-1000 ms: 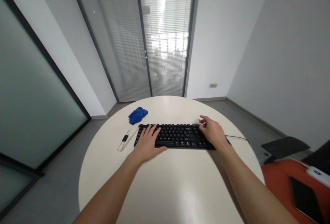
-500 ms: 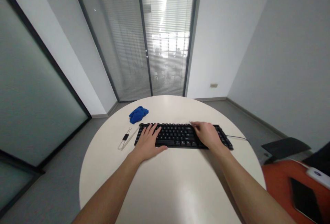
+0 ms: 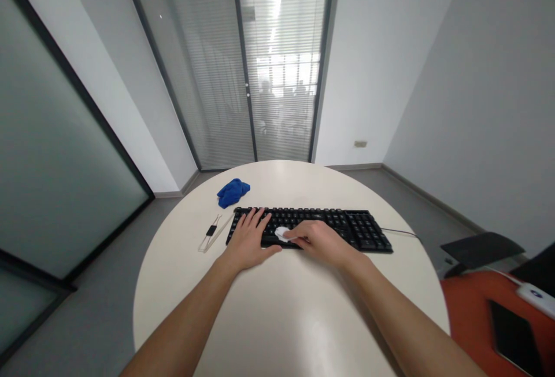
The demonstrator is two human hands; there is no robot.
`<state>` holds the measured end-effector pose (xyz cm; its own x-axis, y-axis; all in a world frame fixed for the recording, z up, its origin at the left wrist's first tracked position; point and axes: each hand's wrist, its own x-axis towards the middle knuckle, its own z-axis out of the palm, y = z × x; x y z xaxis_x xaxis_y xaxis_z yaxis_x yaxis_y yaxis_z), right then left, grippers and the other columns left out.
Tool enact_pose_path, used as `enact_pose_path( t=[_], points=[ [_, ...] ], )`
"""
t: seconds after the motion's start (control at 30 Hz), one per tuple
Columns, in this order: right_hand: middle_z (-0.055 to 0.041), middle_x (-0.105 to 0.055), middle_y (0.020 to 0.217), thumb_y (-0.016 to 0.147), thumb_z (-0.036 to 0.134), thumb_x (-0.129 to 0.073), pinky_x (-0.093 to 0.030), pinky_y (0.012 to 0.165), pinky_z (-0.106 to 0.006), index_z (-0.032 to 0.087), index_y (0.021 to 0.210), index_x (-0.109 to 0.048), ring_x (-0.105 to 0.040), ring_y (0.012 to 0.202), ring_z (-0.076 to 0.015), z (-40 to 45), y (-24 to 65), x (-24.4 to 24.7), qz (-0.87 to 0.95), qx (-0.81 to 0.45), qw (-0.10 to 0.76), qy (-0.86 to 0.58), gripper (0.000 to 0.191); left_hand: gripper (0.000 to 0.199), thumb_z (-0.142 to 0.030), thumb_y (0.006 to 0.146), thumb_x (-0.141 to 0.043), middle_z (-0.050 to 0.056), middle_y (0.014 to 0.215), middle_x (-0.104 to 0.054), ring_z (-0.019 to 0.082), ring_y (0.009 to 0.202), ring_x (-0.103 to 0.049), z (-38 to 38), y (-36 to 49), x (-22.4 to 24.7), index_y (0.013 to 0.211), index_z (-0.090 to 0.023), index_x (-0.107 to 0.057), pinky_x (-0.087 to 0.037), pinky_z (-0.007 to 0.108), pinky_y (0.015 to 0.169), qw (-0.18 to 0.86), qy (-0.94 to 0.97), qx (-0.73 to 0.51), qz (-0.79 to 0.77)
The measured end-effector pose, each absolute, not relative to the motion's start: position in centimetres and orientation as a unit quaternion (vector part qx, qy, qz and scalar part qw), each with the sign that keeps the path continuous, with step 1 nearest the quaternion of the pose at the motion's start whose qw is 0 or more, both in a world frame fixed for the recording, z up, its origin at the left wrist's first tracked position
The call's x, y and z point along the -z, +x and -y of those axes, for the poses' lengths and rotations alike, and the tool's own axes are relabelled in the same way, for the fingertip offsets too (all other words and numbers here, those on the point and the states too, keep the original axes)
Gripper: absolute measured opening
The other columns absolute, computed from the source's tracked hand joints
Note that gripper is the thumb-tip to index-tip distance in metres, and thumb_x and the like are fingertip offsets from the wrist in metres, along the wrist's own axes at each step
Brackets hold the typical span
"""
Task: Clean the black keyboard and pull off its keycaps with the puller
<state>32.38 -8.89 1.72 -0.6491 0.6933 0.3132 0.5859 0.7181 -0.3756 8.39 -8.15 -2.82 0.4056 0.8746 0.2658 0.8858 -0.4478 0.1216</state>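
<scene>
White wad (image 3: pixel 281 233) juts left from pinching R fingers (image 3: pixel 302 229) over kbd (image 3: pixel 367 231), L fingers (image 3: pixel 250 218) splayed thereon.

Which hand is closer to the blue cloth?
Left. The left hand rests on the left end of the keyboard, nearer you than the cloth; the right hand is farther right, holding something white.
</scene>
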Motion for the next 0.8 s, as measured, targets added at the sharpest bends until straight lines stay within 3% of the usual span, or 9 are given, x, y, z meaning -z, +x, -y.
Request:
enact_pose_path(
  t=[0.17, 0.33, 0.5, 0.8],
  points=[
    [-0.0011, -0.076, 0.108, 0.092, 0.017, -0.055, -0.050, 0.090, -0.025, 0.027, 0.112, -0.075, -0.070, 0.099, -0.0170, 9.0, 32.9, -2.4, 0.903, -0.172, 0.222, -0.326, 0.030, 0.089, -0.072, 0.082, -0.053, 0.010, 0.162, -0.025, 0.034, 0.149, -0.018, 8.0, 8.3, 2.9, 0.152, -0.022, -0.032, -0.015, 0.054, 0.121, 0.017, -0.837, 0.149, 0.527],
    [-0.0065, -0.073, 0.117, 0.093, 0.020, -0.054, -0.049, 0.097, -0.032, 0.021, 0.120, -0.071, -0.068, 0.108, -0.0234, 6.8, 36.7, -1.8, 0.790, -0.029, 0.271, -0.549, 0.032, 0.087, -0.071, 0.083, -0.052, 0.009, 0.162, -0.024, 0.035, 0.150, -0.016, 7.7, 7.9, 2.9, 0.152, -0.024, -0.032, -0.014, 0.056, 0.121, 0.014, -0.834, 0.151, 0.531],
    [-0.0133, -0.071, 0.119, 0.094, 0.019, -0.049, -0.050, 0.096, -0.038, 0.014, 0.123, -0.069, -0.067, 0.110, -0.0296, 5.2, 39.9, -0.7, 0.688, 0.031, 0.211, -0.693, 0.036, 0.085, -0.069, 0.084, -0.052, 0.008, 0.162, -0.025, 0.034, 0.150, -0.016, 7.5, 7.6, 3.2, 0.152, -0.023, -0.031, -0.015, 0.056, 0.121, 0.022, -0.831, 0.157, 0.533],
    [-0.0114, -0.074, 0.111, 0.092, 0.018, -0.052, -0.048, 0.091, -0.031, 0.018, 0.116, -0.074, -0.068, 0.105, -0.0261, 7.1, 35.7, -1.3, 0.757, -0.028, 0.185, -0.627, 0.032, 0.085, -0.069, 0.084, -0.053, 0.008, 0.161, -0.027, 0.035, 0.149, -0.017, 7.5, 7.8, 3.4, 0.152, -0.023, -0.032, -0.016, 0.055, 0.121, 0.038, -0.828, 0.158, 0.537]
  ],
)
